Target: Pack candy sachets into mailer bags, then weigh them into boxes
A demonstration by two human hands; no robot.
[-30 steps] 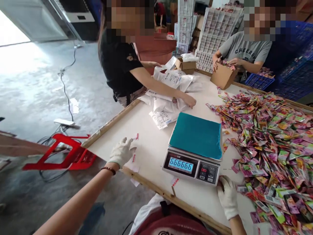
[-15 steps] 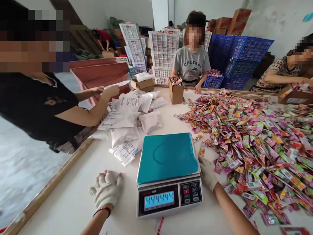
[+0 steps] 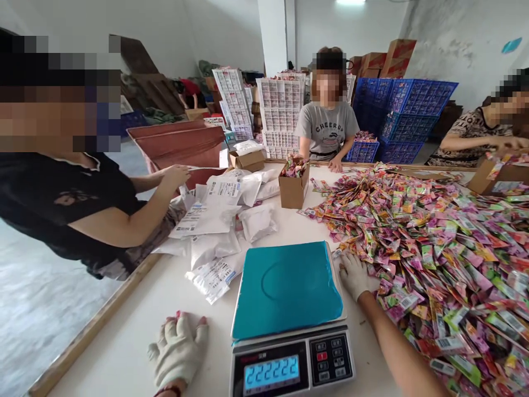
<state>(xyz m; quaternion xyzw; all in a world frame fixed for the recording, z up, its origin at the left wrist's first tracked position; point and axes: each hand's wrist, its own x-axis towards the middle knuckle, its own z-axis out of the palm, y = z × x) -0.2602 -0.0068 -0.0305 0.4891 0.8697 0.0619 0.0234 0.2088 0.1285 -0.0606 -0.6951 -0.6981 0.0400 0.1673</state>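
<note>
A digital weighing scale with a teal platform stands in front of me; its lit display reads a row of 2s. To its left, my left hand, in a pale fingertip-cut glove, lies flat on the table with fingers spread and nothing in it. My right hand, gloved too, rests just right of the platform with its fingers stretched forward. Those fingertips are at the edge of a big heap of small colourful snack packets. Whether they touch a packet is hard to tell.
White labelled parcel bags are piled at the left beside a person in black. Across the table, a person in grey is behind a packet-filled carton. Another person works at a carton far right.
The display went from 4s to 2s. My right hand moved forward along the scale to the packets. The packet-filled carton came nearer. My view tilted up a little.
</note>
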